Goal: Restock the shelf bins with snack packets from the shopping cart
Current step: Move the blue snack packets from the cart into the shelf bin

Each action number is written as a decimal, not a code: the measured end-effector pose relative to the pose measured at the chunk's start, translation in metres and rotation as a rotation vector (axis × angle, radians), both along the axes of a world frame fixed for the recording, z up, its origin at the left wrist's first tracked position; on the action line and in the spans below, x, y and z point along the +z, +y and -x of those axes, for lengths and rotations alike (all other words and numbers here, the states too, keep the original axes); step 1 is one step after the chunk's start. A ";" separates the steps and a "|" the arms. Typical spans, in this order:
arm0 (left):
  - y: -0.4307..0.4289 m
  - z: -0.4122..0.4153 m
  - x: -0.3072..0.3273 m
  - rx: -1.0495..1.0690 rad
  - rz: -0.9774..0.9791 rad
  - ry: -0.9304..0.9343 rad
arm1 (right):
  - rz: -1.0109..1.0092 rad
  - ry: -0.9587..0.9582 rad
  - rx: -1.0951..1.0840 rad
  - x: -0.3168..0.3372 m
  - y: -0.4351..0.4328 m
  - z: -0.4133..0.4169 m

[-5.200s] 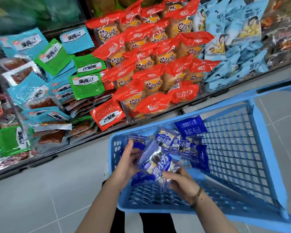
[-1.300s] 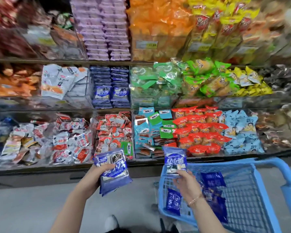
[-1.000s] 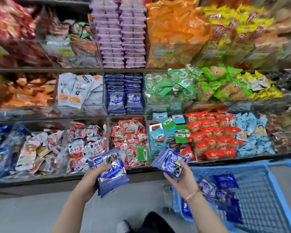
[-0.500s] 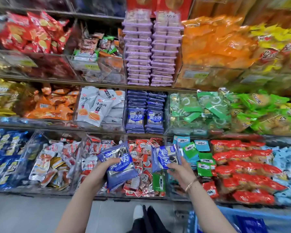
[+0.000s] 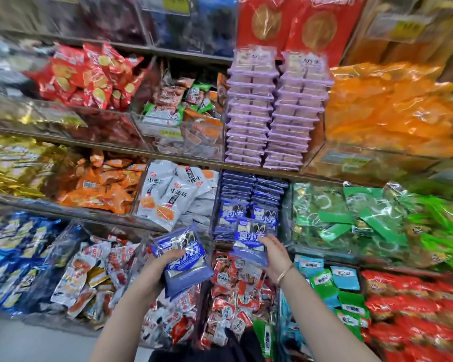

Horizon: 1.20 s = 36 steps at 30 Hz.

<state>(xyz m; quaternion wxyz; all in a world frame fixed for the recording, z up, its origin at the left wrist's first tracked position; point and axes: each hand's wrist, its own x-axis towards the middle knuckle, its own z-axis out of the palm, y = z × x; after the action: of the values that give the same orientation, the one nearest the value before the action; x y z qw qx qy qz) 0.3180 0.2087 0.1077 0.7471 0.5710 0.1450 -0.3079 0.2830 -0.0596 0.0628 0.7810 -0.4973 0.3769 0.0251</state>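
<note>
Both forearms come up from the bottom edge of my view toward the shelving. The left hand sits lower, in front of the bottom-tier heap of red-and-white foil packets. The right hand, with a thin gold bangle at its wrist, is raised higher, at the front of the clear-walled middle-shelf bin.

That bin holds two stacks of flat blue packets. Their tops lie close under the shelf board above. White pouches with orange print border it on the left and green crinkled packets on the right.

The left grip is curled round a bundle of blue-and-clear plastic snack packets with white lettering, tilted; one digit lies across the front face and the rest are hidden beneath. The right grip pinches the lower right corner of an upright blue snack packet, face toward me, overlapping the bin front. I cannot tell whether more packets sit behind it.
</note>
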 end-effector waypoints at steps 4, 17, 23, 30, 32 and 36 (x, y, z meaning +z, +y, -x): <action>0.010 -0.016 -0.004 0.004 0.010 -0.001 | 0.048 0.003 0.021 0.004 0.001 -0.049; 0.007 -0.038 -0.020 -0.077 -0.013 0.031 | 1.065 0.265 0.468 -0.017 0.014 -0.093; 0.001 -0.032 -0.018 -0.102 -0.002 -0.014 | 1.078 0.222 0.382 -0.001 0.018 -0.077; -0.020 -0.022 -0.016 -0.089 0.016 -0.025 | 0.658 -0.233 0.649 0.043 0.070 0.004; -0.026 -0.021 -0.012 -0.125 0.014 -0.042 | 0.640 -0.239 0.593 0.040 0.078 0.016; -0.029 -0.022 -0.014 -0.140 0.006 -0.003 | 0.466 -0.216 0.468 0.040 0.073 0.022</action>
<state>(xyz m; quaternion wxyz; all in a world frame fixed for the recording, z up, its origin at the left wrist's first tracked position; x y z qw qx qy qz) 0.3402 0.1793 0.0935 0.7256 0.5780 0.1030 -0.3589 0.2608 0.0136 0.1026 0.6550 -0.7350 0.1633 0.0643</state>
